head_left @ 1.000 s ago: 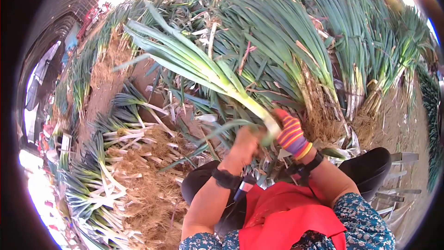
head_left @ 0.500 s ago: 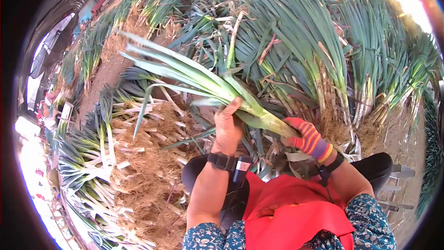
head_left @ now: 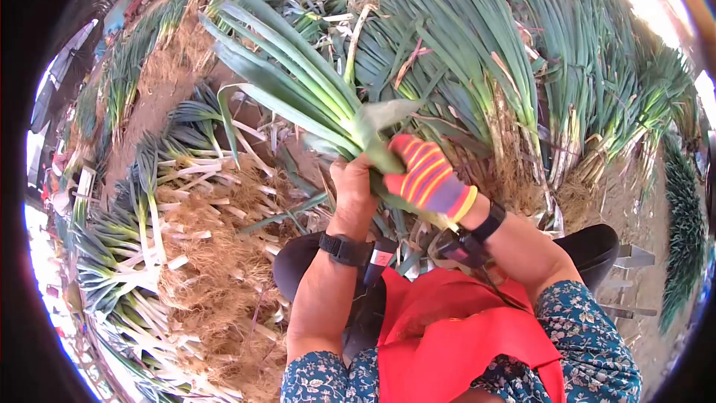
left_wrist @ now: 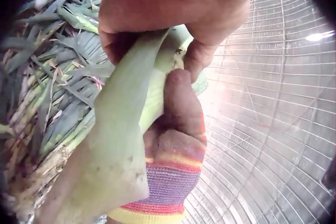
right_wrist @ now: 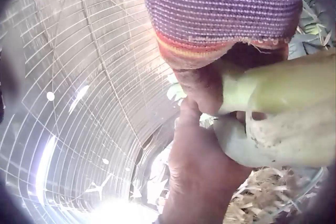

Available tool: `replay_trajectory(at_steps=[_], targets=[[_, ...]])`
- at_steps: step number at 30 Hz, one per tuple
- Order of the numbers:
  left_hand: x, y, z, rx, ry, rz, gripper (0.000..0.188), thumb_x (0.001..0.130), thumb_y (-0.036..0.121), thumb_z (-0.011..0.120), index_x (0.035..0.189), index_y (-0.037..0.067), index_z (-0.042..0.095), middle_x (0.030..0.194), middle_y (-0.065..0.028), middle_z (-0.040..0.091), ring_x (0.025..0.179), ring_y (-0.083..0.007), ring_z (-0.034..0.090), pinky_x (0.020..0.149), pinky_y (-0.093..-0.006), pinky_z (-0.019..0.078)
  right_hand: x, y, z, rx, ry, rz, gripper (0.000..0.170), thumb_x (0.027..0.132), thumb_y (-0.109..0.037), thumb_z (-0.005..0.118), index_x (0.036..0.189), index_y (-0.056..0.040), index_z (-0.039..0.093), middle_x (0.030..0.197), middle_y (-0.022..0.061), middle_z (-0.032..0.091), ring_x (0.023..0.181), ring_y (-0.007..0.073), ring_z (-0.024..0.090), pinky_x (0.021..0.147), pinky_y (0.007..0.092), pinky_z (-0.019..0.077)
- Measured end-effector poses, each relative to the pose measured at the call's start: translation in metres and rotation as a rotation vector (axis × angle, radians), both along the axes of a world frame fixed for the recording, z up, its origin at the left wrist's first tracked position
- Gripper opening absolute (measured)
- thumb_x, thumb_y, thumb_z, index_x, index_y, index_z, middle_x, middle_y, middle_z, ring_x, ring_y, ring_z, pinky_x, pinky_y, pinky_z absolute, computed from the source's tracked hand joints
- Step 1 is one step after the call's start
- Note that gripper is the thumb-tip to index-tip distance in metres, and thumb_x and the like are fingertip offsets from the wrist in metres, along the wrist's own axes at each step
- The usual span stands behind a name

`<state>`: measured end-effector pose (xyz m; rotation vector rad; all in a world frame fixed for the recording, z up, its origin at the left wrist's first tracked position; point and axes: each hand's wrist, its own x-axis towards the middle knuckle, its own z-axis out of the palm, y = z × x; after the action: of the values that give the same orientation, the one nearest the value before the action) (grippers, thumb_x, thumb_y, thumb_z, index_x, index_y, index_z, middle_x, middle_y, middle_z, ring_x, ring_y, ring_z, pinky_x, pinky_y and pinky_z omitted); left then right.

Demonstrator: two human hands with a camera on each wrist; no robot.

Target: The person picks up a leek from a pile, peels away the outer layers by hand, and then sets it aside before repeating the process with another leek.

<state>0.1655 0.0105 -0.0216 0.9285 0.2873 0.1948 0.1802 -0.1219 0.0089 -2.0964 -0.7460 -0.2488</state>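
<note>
A leek with long green leaves [head_left: 302, 82] is held up in front of the lap, leaves pointing to the upper left. My bare left hand [head_left: 354, 186] grips it just below where the leaves fan out. My right hand [head_left: 426, 173], in a striped fingerless glove [left_wrist: 173, 182], pinches the leek right beside the left fingers. A broad pale outer leaf [left_wrist: 118, 129] hangs loose from the stalk in the left wrist view. In the right wrist view, the thumb of my left hand [right_wrist: 202, 155] meets the right fingertips at the pale stalk [right_wrist: 294, 85].
Many trimmed leeks with brown roots [head_left: 216, 276] lie piled at the left. Bundles of leeks [head_left: 477, 67] stand and lean ahead and to the right. Loose leaves cover the ground near the knees. A metal frame [head_left: 634, 256] shows beside the right knee.
The leek has swung more upright. My right hand has moved from the root end up along the stalk to beside the left hand, and an outer leaf has folded away.
</note>
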Motion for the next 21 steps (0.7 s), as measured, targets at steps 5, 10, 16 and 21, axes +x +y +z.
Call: replay_trajectory(at_steps=[5,10,16,21], targets=[[-0.002,0.017,0.023,-0.005,0.080,0.108,0.021,0.076,0.007,0.071,0.095,0.001,0.063,0.083,-0.0050,0.062,0.068,-0.0181,0.060,0.062,-0.0308,0.0505,-0.061,-0.041,0.016,0.211,0.263,0.314,0.041,0.072,-0.017,0.073,0.105,0.0008,0.057,0.075,0.0054,0.060,0.066,0.0191,0.058,0.062,0.0306,0.0485],[-0.002,0.031,0.011,-0.111,-0.027,0.162,0.026,0.074,0.004,0.072,0.098,0.004,0.060,0.082,-0.0042,0.060,0.070,-0.0180,0.059,0.063,-0.0316,0.0497,-0.059,-0.152,-0.043,-0.149,0.597,0.033,0.046,0.069,-0.018,0.073,0.109,-0.0001,0.060,0.088,0.0102,0.065,0.081,0.0177,0.061,0.073,0.0330,0.0491],[-0.007,0.025,0.019,0.022,-0.170,0.113,0.031,0.074,0.006,0.073,0.102,0.004,0.058,0.090,-0.0039,0.060,0.078,-0.0174,0.058,0.068,-0.0333,0.0482,-0.050,-0.229,-0.142,-1.441,0.551,-0.102,0.043,0.075,-0.027,0.067,0.109,-0.0020,0.061,0.104,0.0192,0.064,0.094,0.0347,0.063,0.081,0.0406,0.0495],[0.000,0.021,0.016,-0.036,-0.159,-0.028,0.031,0.076,0.010,0.071,0.104,0.004,0.057,0.092,-0.0041,0.060,0.083,-0.0196,0.057,0.077,-0.0352,0.0471,-0.030,-0.119,-0.035,-0.222,-0.127,-0.196,0.038,0.080,-0.029,0.067,0.106,-0.0029,0.061,0.089,0.0185,0.063,0.080,0.0350,0.062,0.077,0.0391,0.0508]])
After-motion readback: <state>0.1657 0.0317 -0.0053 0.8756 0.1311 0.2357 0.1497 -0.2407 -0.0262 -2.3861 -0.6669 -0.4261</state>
